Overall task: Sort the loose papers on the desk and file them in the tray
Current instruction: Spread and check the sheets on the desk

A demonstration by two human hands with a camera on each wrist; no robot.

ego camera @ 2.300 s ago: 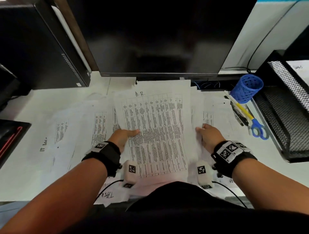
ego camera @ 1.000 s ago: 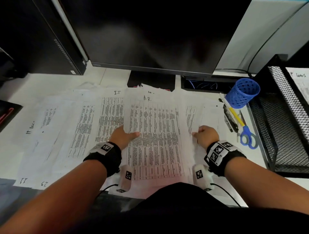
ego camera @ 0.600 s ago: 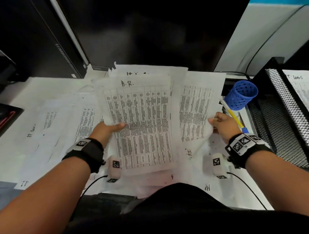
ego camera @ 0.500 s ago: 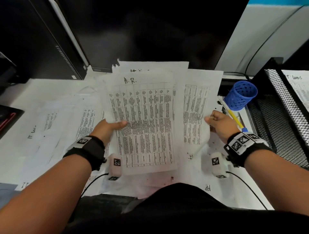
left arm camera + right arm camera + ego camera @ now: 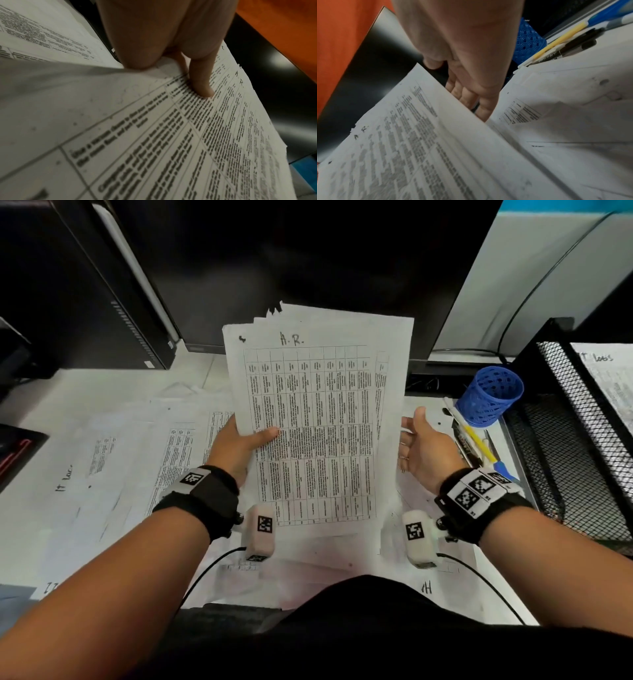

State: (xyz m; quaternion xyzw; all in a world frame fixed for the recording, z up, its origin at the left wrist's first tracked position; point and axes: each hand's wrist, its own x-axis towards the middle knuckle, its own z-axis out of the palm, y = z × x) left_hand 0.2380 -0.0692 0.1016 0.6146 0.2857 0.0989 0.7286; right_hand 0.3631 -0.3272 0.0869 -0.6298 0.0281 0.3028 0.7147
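stack: A.R. stack, several printed sheets, raised off the table in front of the monitor, top edge tipped away from the person
left hand: left hand pinches the stack's left edge about mid-height, thumb on the printed face, other fingers behind, hidden
right hand: right hand just beside the stack's right edge, palm turned toward it, fingers straight and close together, holding nothing; contact with the edge cannot be told
handling: judged light, thin, floppy; one-sided pinch lets the free side droop; sheets slide on each other and fan out, top left corner already ragged and stepped
where to hold: judged best at both long edges near mid-height, or squared by tapping the bottom edge on the table, then carried flat
long axis: runs near to far, header "A.R." at the far end, text upright to the person, slight clockwise lean
loose papers: loose papers lie spread on the table left, right and beneath the stack, overlapping
tray: black mesh tray at far right, well apart from the stack, a sheet already on its upper tier
clutter: blue pen cup and pens lie between right hand and tray
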